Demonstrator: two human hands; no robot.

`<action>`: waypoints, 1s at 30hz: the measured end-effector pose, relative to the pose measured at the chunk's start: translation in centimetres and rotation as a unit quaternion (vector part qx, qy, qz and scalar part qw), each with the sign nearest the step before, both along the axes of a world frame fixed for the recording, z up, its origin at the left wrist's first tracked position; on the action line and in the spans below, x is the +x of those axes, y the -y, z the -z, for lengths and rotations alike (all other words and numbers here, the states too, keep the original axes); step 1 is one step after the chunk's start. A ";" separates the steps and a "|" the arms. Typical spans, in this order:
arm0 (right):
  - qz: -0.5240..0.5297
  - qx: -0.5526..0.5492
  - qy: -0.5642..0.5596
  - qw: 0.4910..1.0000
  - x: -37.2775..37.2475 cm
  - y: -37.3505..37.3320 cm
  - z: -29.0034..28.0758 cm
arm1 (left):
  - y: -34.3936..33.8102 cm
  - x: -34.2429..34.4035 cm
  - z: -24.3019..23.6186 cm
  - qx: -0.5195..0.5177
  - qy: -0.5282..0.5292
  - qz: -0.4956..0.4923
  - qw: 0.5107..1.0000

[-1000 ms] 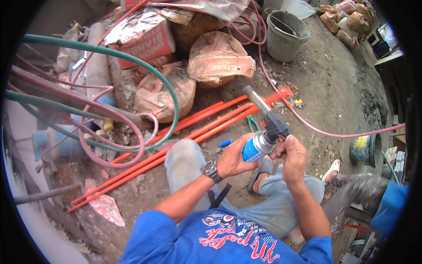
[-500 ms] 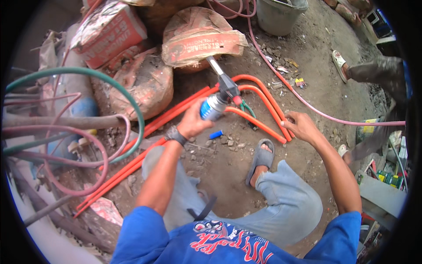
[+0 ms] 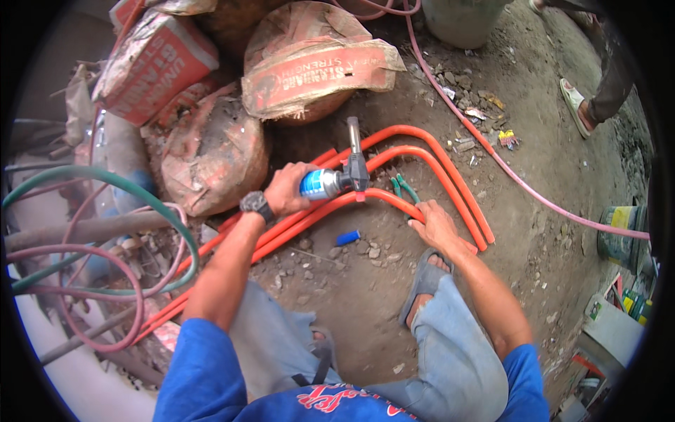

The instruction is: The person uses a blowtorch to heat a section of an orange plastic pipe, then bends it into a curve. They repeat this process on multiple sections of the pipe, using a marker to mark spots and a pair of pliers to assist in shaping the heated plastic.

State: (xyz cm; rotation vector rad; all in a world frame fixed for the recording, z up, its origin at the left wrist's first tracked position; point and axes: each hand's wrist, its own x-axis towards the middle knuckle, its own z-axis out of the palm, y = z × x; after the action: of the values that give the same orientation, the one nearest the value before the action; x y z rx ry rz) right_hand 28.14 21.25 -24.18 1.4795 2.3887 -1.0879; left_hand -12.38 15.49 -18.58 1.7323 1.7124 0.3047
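My left hand, with a dark watch on its wrist, is closed around the blue and silver canister of a gas torch. The torch has a black head, and its metal nozzle points away from me. At the right, my right hand is closed over the end of the nearest orange pipe, hiding that end. Two more bent orange pipes lie beyond it on the dirt. Pliers with green handles rest just past my right hand. Nearer me, a small blue cylinder lies on the ground.
Torn cement bags stand at the far side. Coiled green and pink hoses crowd the left. Another pink hose crosses the ground at the right, where a person's leg and shoe show. A bucket stands far back.
My right hand has moved left from the outer pipes onto the nearest pipe's end. The torch has come lower, over the pipes. The other person's legs have shifted farther away.
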 end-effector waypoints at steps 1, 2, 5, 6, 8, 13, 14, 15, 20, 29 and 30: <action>-0.002 0.005 -0.008 1.000 0.2 -0.1 -0.1 | 0.9 0.8 0.6 0.056 0.032 -0.030 0.997; -0.007 0.013 -0.012 1.000 0.2 -0.2 0.0 | 1.7 1.1 1.0 0.111 0.059 -0.062 0.990; -0.011 0.027 -0.022 0.999 0.4 0.1 0.7 | 1.6 2.9 2.4 0.174 0.176 -0.218 0.944; -0.013 0.042 -0.007 0.999 0.2 -0.1 0.7 | 0.4 3.9 2.1 0.186 0.226 -0.287 0.912; -0.018 0.069 0.019 0.997 -0.7 0.0 0.8 | -1.6 3.6 2.8 0.220 0.161 -0.407 0.872; -0.045 0.111 0.018 0.993 -2.5 0.1 1.2 | -5.7 1.7 9.1 0.330 0.199 -0.535 0.752; -0.056 0.114 0.015 0.992 -3.0 0.2 1.3 | -5.3 0.6 10.4 0.346 0.177 -0.545 0.743; -0.054 0.124 0.006 0.991 -2.9 0.2 1.4 | -5.8 0.9 10.7 0.347 0.174 -0.545 0.743; -0.052 0.127 -0.019 0.990 -2.6 -0.2 2.5 | -6.9 1.4 11.0 0.301 0.213 -0.554 0.746; 0.023 -0.064 -0.029 0.997 -2.7 -2.6 1.2 | -3.2 1.9 7.8 0.192 0.096 -0.551 0.806; 0.029 -0.071 -0.035 0.996 -2.4 -2.6 1.0 | -2.5 2.9 6.0 0.171 0.061 -0.557 0.811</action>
State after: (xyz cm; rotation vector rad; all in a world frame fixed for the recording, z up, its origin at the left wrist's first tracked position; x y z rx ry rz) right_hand 25.77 23.90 -25.18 1.4941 2.2722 -1.3146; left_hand -9.48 18.00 -24.58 0.6482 2.4987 1.2611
